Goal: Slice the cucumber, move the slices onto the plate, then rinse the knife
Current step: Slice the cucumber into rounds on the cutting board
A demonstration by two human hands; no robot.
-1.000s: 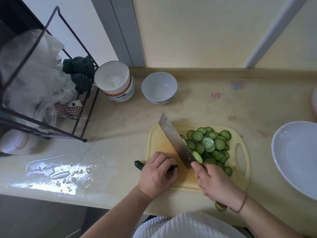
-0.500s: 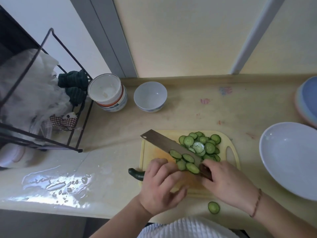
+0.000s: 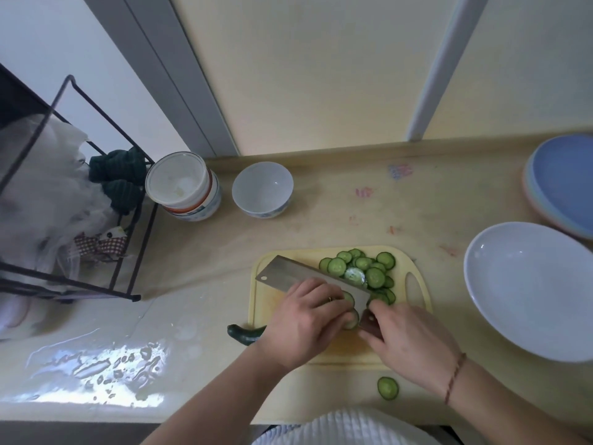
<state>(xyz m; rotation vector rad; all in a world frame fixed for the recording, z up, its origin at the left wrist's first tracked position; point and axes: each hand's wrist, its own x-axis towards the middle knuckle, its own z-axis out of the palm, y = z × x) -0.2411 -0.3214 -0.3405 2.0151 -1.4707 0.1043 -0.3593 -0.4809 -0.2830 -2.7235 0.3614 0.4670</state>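
A yellow cutting board [image 3: 266,305] lies on the counter with a pile of cucumber slices [image 3: 373,276] at its far right. My right hand [image 3: 412,345] grips the handle of a cleaver [image 3: 288,276], whose blade lies tilted flat over the board and points left. My left hand [image 3: 305,322] rests over the blade, fingertips touching two slices stuck near the handle end. The dark green cucumber end [image 3: 244,334] pokes out left of the board, under my left wrist. The wide white plate [image 3: 529,290] stands to the right and holds nothing.
One stray slice [image 3: 387,387] lies on the counter near the front edge. A white bowl [image 3: 262,189] and a white tub [image 3: 183,184] stand at the back. Stacked blue plates [image 3: 564,181] sit far right, a black wire rack [image 3: 128,252] left, a wet patch [image 3: 96,364] front left.
The cleaver has turned from upright cutting to lying tilted flat with slices on it. My left hand left the cucumber and moved onto the blade. The view shifted right.
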